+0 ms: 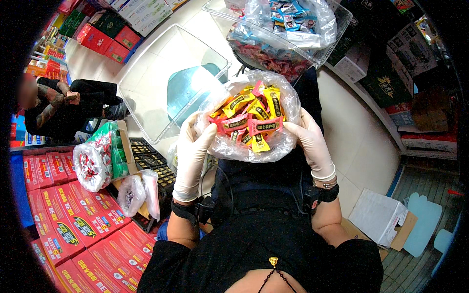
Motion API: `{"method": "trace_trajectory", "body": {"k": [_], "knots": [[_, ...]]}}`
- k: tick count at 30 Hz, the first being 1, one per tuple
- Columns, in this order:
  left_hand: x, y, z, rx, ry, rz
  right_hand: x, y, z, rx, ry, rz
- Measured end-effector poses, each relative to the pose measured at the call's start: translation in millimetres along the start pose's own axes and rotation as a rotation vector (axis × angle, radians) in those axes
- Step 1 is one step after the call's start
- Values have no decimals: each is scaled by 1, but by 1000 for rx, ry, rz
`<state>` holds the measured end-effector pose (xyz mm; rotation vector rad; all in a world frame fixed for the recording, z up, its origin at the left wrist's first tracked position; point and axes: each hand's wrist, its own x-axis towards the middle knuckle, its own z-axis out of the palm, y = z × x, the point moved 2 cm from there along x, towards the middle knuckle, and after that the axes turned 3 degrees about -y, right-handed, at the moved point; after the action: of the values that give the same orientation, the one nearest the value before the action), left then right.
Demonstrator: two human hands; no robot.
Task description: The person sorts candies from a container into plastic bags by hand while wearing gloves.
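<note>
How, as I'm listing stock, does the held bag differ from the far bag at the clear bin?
The held bag shows yellow and red wrappers; the far bag shows mostly blue ones. The left hand and right hand hold the held bag; no hand touches the far bag. Both are clear plastic, with small wrapped pieces.

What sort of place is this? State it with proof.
Likely a shop or its stockroom: red cartons packed at lower left, blue-wrapped sweets in a clear bin, and the held bag of yellow and red sweets.
</note>
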<state>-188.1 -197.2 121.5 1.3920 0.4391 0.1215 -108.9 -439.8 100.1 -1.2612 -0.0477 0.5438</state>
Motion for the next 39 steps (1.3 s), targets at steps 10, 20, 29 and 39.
{"method": "trace_trajectory", "body": {"k": [10, 20, 29, 39], "knots": [[-1, 16, -12, 636, 44, -3, 7, 11, -6, -12, -48, 55], [16, 17, 8, 957, 54, -7, 9, 25, -23, -188, -213, -53], [18, 6, 8, 962, -8, 221, 13, 35, -22, -202, -157, -103], [12, -2, 4, 971, -19, 265, 15, 50, -15, -15, -127, -176]]}}
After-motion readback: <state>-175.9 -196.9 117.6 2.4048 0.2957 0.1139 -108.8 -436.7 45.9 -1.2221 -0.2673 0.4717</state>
